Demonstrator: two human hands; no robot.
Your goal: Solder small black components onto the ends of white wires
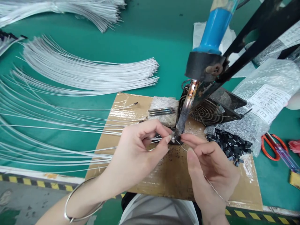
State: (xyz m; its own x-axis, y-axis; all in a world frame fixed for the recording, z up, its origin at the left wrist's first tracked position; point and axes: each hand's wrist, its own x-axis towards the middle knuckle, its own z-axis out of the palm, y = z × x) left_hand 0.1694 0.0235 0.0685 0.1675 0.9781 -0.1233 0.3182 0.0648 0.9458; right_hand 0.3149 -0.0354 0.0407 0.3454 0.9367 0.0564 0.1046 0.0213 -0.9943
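My left hand [138,156] pinches the end of a thin white wire between thumb and forefinger, close under the hot end of a soldering iron [185,117]. The iron has a blue handle and points downward, clamped in a black stand [253,43]. From the right, my right hand [211,165] holds a strand of solder wire [214,189], whose tip reaches the iron's point. Fingers and the iron partly hide the joint itself. More white wires [70,125] run leftward behind and under my left hand.
A brown cardboard sheet [173,181] covers the green table. A bundle of white wires [93,70] lies behind. Small black pieces [229,145] are heaped at right, near a black fan [208,109], bubble-wrap bags [248,115] and red-handled scissors [264,147].
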